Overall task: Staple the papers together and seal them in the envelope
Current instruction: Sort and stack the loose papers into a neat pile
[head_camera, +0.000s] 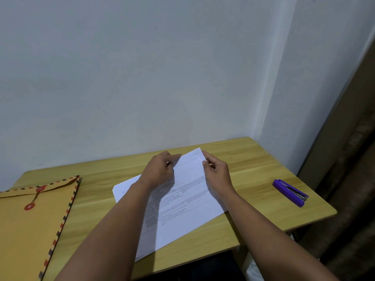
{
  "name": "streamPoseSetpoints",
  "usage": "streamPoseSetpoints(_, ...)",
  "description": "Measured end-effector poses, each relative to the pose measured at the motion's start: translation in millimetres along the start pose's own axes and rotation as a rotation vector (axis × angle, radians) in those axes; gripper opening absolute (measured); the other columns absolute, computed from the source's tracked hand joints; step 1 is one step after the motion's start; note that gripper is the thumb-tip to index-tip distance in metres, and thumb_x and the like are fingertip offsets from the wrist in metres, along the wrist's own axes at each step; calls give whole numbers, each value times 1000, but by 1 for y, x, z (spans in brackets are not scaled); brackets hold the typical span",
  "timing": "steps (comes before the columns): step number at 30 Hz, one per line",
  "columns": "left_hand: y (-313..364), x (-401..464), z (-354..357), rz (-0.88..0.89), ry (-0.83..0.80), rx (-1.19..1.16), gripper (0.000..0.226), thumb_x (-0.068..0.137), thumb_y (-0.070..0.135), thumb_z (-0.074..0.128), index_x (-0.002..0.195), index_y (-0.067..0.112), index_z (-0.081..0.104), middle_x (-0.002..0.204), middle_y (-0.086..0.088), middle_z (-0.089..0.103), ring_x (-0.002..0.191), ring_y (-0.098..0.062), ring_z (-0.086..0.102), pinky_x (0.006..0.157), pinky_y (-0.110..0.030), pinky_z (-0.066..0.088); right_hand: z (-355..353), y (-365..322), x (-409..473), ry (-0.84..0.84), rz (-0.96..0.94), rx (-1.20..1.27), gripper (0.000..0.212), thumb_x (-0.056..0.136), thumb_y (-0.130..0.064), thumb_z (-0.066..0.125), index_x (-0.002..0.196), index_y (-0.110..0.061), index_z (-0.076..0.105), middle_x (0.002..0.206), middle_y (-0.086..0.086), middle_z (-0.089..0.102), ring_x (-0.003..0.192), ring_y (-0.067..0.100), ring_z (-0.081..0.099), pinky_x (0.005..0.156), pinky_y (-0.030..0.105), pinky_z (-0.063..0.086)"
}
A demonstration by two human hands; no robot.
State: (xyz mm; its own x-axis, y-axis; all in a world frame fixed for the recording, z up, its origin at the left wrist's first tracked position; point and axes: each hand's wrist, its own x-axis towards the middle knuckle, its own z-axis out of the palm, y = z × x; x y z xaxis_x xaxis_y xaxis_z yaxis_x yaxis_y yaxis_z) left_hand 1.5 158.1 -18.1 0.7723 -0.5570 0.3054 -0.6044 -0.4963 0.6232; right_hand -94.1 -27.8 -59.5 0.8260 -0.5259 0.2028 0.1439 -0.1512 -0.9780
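Head view looks down, seemingly close, at table (253,159).

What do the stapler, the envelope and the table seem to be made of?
Stapler: likely glossy purple plastic, with what looks like metal at its open front.
Envelope: matte tan paper, probably kraft, with red string-tie discs and a striped edge.
Table: pale wood grain; solid wood or laminate cannot be told.

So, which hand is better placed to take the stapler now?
The right hand. The purple stapler lies on its side of the table, nothing between. The left hand can hold the papers.
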Motion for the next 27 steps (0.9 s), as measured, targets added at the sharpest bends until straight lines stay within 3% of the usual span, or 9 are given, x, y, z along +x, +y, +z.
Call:
streamPoseSetpoints(3,-1,1,-1,-7,-3,-11,39,88,-3,47,84,28,70,80,5,51,75,-14,53,71,-27,42,-2,3,-1,11,-8,15,47,106,-7,57,148,-29,59,96,-4,60,71,7,56,69,20,49)
streamPoseSetpoints(7,-1,-1,2,-28,-23,-80,40,93,5,48,112,27,77,104,8,70,101,-9,65,89,-26,51,-2,6,-1,-14,0,40,40,106,-6,56,139,-25,70,116,-10,77,98,5,74,94,32,59)
streamPoseSetpoints(9,0,-1,4,-28,-19,-57,34,93,4,48,104,18,76,103,9,72,98,-11,65,87,-28,52,-1,6,-2,-34,4,15,42,106,-8,55,141,-28,68,117,-13,78,100,7,74,98,37,59)
streamPoseSetpoints(11,1,2,5,-37,21,-24,25,91,5,47,93,11,71,97,4,71,95,-17,64,84,-34,53,-3,6,-6,-59,-35,-82,49,107,-15,54,152,-35,55,108,-15,70,91,5,65,92,29,53)
streamPoseSetpoints(15,2,7,4,-30,74,59,13,84,5,43,75,9,51,74,-2,56,71,-23,50,63,-38,44,-9,6,-13,-143,-157,-310,52,109,-12,46,159,-27,45,147,-29,53,131,-18,49,115,18,41)
streamPoseSetpoints(18,3,6,3,-20,42,14,23,84,7,42,85,11,65,83,-9,64,81,-27,58,72,-41,51,-8,9,-13,-125,-135,-254,48,110,-9,45,156,-22,51,150,-20,56,137,-11,49,119,26,43)
streamPoseSetpoints(21,-1,7,3,-11,38,-1,21,86,10,44,85,10,65,88,-12,66,84,-29,60,77,-45,53,-6,9,-14,-133,-143,-247,48,110,-9,45,156,-22,50,152,-16,56,139,-7,50,119,26,42)
streamPoseSetpoints(25,-4,9,-2,-23,120,104,16,90,9,48,79,11,59,74,-2,56,74,-24,55,69,-47,50,-9,11,-11,-197,-130,-332,54,110,-13,47,162,-28,39,157,-7,55,135,8,57,118,33,44)
streamPoseSetpoints(27,-4,10,-5,-31,173,147,15,89,6,47,78,11,56,73,-3,54,72,-25,53,65,-47,49,-12,13,-13,-198,-152,-373,54,109,-12,46,161,-27,41,153,-14,57,134,7,59,114,31,48)
